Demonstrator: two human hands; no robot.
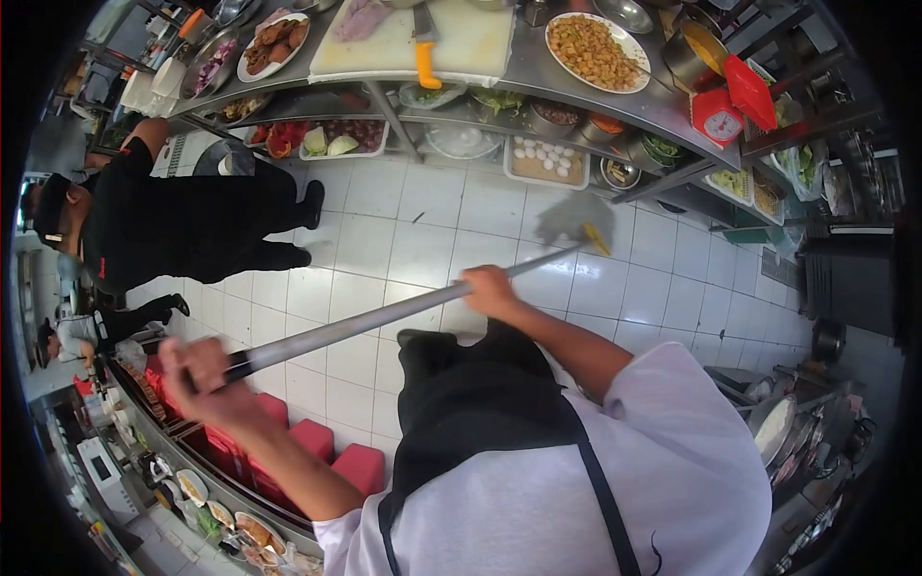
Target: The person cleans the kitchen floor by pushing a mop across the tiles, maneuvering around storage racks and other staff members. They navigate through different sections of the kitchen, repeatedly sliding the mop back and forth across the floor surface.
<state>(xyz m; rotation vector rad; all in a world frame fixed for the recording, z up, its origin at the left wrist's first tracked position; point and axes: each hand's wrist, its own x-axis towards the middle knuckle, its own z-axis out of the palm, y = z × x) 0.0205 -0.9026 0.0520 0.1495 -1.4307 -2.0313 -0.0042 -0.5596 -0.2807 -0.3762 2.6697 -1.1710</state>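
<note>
A mop with a long grey handle (pixel 355 326) runs slantwise across the view. My left hand (pixel 206 379), slightly blurred, is closed around its black end at the lower left. Farther along the shaft, my right hand (pixel 492 291) is wrapped round the grey tube in front of my black apron. At the far end, a yellow fitting (pixel 596 239) joins a blurred grey mop head (pixel 573 221), which lies on the white tiled floor (pixel 423 254) near the foot of the steel counter.
Along the steel counter (pixel 526 58) stand a cutting board with a knife (pixel 425 53), a plate of diced food (pixel 597 53) and a red scale (pixel 716 118). A tray of eggs (pixel 547 161) sits on the lower shelf. A co-worker in black (pixel 182 226) stands at left, near red containers (pixel 312 440).
</note>
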